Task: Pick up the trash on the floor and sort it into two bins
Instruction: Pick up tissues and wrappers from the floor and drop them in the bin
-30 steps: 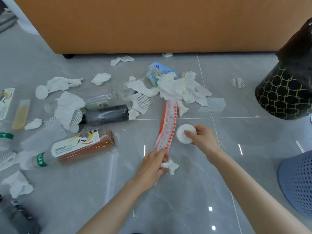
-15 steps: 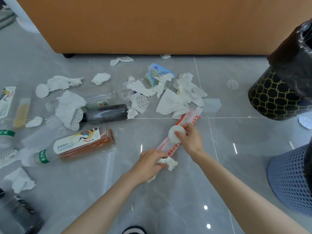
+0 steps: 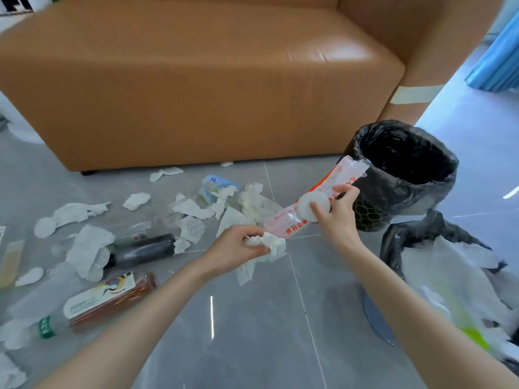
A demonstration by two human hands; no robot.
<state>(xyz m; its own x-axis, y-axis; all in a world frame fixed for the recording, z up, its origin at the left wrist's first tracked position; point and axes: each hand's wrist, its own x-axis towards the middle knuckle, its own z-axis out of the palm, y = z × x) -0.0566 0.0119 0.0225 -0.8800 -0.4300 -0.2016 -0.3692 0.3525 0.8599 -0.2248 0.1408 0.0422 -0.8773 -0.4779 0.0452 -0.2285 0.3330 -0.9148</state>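
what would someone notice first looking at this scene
The hands in mid-frame stand out first: the right hand pinches a white round pad against a long red-and-white wrapper, whose top end is by the rim of the black-lined bin, while the left hand grips a crumpled tissue. Next come the white tissues, a brown bottle and a dark bottle strewn over the grey floor at left, before the orange-brown sofa.
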